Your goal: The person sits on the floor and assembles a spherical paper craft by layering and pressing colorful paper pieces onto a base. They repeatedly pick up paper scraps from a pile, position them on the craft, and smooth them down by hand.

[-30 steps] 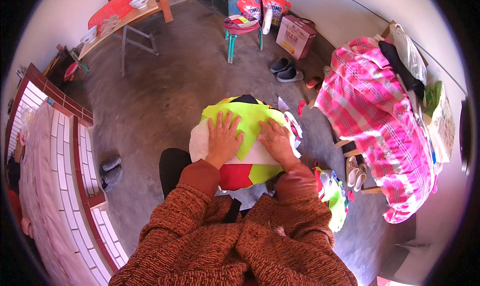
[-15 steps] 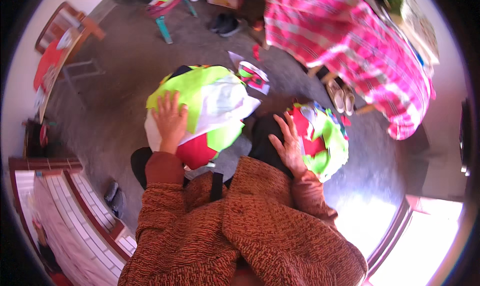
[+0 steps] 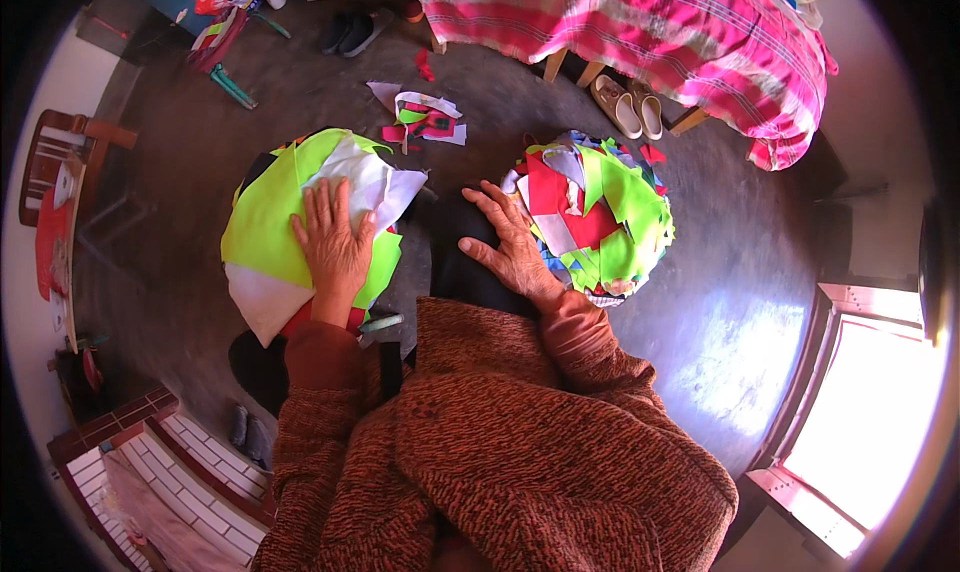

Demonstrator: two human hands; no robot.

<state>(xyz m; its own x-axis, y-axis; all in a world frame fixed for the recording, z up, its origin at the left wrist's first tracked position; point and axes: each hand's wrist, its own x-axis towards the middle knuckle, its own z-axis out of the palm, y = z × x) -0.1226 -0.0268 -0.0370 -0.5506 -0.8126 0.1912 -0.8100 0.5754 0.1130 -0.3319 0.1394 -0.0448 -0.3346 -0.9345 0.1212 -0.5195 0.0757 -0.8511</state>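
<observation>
Pressing left hand (image 3: 335, 240) flat, fingers spread, on stack of green and white cloth pieces (image 3: 285, 222). Right hand (image 3: 510, 247) open, resting beside pile of colourful scraps (image 3: 600, 217), holding nothing.

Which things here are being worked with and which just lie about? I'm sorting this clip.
In hand: left hand flat on the cloth stack; right hand beside the scrap pile.
Lying about: floor scraps, shoes, checked blanket, chair.
</observation>
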